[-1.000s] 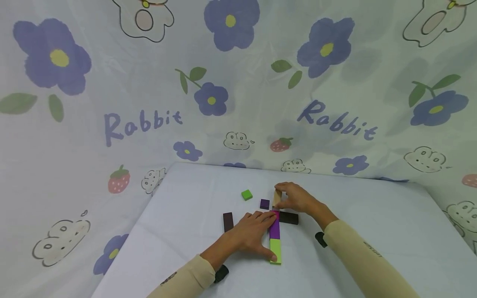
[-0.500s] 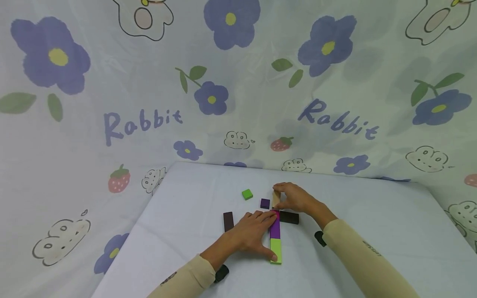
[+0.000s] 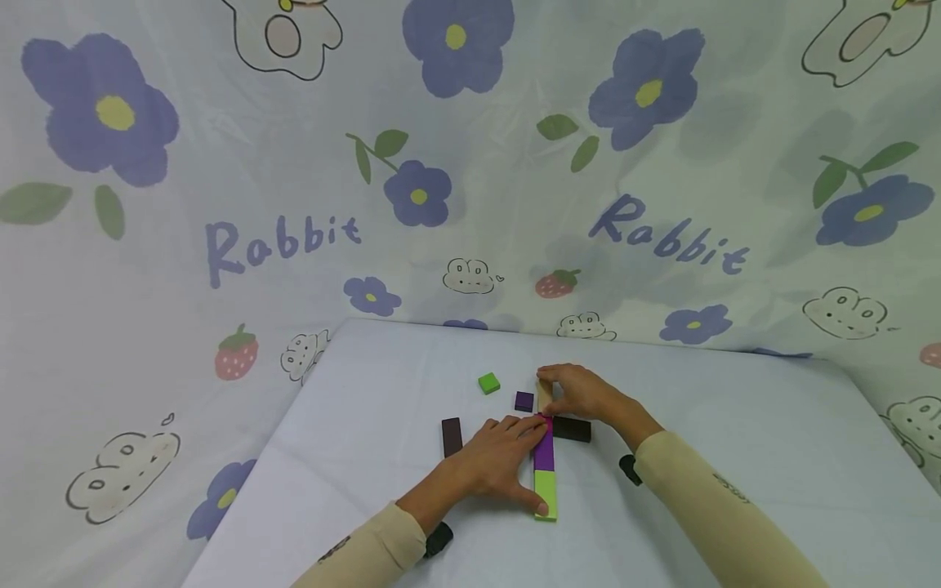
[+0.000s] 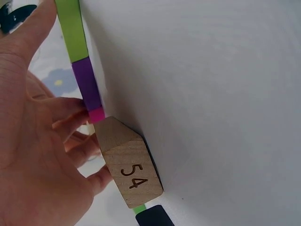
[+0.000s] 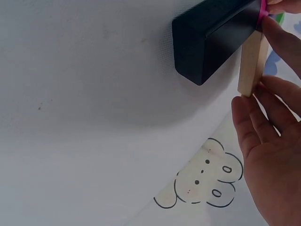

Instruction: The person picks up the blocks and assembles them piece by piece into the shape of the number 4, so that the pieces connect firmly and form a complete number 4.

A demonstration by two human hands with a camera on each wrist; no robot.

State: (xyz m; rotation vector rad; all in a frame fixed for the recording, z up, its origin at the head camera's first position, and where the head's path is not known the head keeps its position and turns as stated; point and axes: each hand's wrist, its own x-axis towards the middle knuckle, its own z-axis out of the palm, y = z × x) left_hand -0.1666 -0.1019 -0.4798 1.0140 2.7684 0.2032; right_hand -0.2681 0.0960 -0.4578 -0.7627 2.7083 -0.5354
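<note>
Blocks are being laid end to end in a line on the white table (image 3: 367,384), and that line looks only part built. Furthest left, 1 dark brown block (image 3: 451,436) lies alone, well apart from the row. Next comes the left hand (image 3: 500,461), flat with its fingers straight, pressing the side of the row: thumb near the lime green block (image 3: 545,494) at the near end, fingertips by the purple block (image 3: 544,450) and the small pink block (image 3: 545,421) beyond it. These 3 pieces touch in 1 straight line and seem settled.

At the far end, the right hand (image 3: 581,394) pinches a plain wooden block (image 3: 544,395), marked 54 in the left wrist view (image 4: 128,165), holding it against the pink piece. I judge this to be the step in hand: the wooden block is at the line's end but not let go.

Loose pieces remain: a small green square (image 3: 488,382) and a small purple square (image 3: 524,401) just left of the wooden block, and another dark block (image 3: 572,429) right of the row, beside the pink piece.
</note>
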